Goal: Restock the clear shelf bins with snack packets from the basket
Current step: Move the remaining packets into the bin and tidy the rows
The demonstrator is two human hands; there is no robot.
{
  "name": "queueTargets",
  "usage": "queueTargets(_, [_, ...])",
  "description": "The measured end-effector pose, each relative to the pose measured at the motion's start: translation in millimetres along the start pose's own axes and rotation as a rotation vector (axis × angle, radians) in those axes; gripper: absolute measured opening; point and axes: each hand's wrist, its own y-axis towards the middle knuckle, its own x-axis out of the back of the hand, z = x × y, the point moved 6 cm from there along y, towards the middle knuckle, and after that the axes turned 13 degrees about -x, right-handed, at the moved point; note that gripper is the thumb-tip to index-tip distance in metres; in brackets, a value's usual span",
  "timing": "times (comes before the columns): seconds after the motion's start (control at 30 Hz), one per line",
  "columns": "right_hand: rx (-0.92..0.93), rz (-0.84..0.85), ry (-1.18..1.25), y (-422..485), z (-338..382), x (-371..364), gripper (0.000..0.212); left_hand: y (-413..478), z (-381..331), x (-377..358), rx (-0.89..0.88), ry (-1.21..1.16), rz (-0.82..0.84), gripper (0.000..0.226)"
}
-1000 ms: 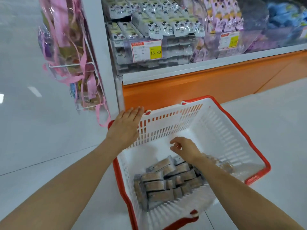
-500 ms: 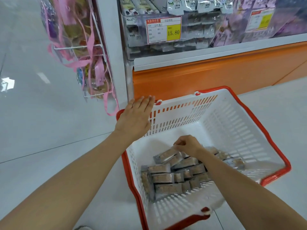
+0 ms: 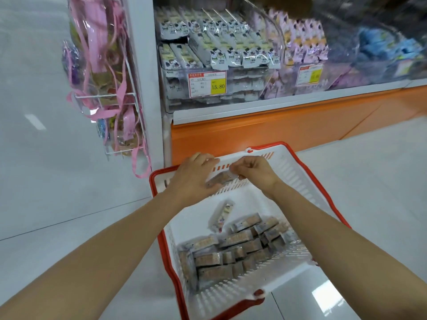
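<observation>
A: Item and location?
B: Brown bar-shaped snack packet in clear film (image 3: 219,179). Held over far wall of white slotted plastic basket with red rim (image 3: 298,172), well below clear plastic shelf bin (image 3: 245,88).
A: Grip?
B: Pinched at right end by right hand (image 3: 254,174). Clasped at left end by left hand (image 3: 194,179), fingers curled.
A: Handling?
B: Judged best squared flat, raised level, laid in row behind yellow-and-white price tag (image 3: 207,84).

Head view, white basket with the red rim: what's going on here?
A person's left hand and right hand together hold one brown snack packet over the far wall of the white plastic basket with a red rim. More brown packets lie piled inside it. The clear shelf bin with the 15.80 price tag stands above, untouched.
</observation>
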Motion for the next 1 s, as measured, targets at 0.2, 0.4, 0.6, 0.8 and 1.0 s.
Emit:
queueTargets(0.2, [0.116, 0.050, 0.130, -21.5, 58.1, 12.9, 0.008, 25.0, -13.1, 36.7, 0.100, -0.188, -0.181, 0.031])
queueTargets(0.4, [0.357, 0.011, 0.107, -47.7, 102.8, 38.7, 0.026, 36.9, -15.9, 83.4, 0.226, -0.685, -0.425, 0.018])
queueTargets(0.6, [0.479, -0.030, 0.008, -68.5, 116.9, 47.5, 0.035, 46.3, -42.2, 125.4, 0.141, -0.968, -0.612, 0.013])
queueTargets(0.8, [0.631, -0.185, 0.102, -90.1, 155.1, 63.5, 0.028, 41.5, -51.3, 177.9, 0.045, -0.323, -0.793, 0.021])
queueTargets(1.0, [0.765, -0.364, -0.019, -100.0, 207.2, 53.0, 0.021, 17.6, -24.0, 187.3, 0.066, 0.435, -0.630, 0.055])
